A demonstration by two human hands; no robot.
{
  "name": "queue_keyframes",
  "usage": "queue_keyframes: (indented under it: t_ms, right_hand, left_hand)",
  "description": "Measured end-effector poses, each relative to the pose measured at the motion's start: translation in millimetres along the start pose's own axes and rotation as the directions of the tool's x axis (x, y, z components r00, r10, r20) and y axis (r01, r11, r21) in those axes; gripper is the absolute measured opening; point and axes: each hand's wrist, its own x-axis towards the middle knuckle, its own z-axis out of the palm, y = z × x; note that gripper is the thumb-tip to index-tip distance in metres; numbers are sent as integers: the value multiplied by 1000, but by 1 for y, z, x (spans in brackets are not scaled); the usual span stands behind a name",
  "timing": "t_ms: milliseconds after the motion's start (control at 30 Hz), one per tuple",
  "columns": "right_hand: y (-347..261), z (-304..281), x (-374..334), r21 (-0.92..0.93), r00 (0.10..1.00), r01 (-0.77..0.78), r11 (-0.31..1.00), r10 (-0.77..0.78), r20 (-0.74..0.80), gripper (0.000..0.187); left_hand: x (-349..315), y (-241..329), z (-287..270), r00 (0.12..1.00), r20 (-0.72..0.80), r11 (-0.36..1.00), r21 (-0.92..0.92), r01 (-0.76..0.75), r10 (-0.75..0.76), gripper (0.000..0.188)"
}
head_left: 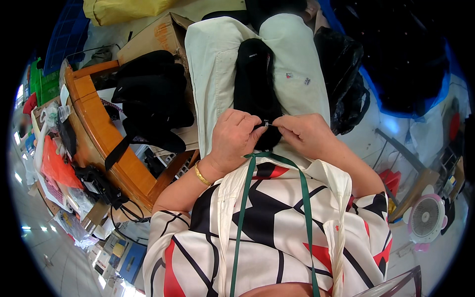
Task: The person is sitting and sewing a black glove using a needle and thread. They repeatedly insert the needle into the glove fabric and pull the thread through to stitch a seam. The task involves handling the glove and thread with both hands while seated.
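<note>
A black shoe (255,81) lies lengthwise on my lap between my thighs, its near end under my hands. My left hand (236,134) is closed, thumb and forefinger pinching the shoe's edge near a small shiny metal piece (267,123). From the other side my right hand (306,132) pinches a thin, bright end at the same spot, its fingertips close to the left ones. Whether this is a needle or part of a fastener is too small to tell. The fingers partly cover the shoe's near end.
On my left a pile of black shoe pieces (156,99) rests by a wooden-edged bench (106,133) and a cardboard box (153,37). A black plastic bag (341,74) stands on the right, beside a large blue-rimmed bag (396,54). A small fan (426,216) is at lower right.
</note>
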Motion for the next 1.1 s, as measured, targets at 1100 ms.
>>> queue_keyframes:
  t_ms: [1100]
  right_hand:
    - [2,39,2,-91,995,1,996,-10,-101,11]
  left_hand:
    - [-6,2,-2,998,-44,999,-34,34,-36,26]
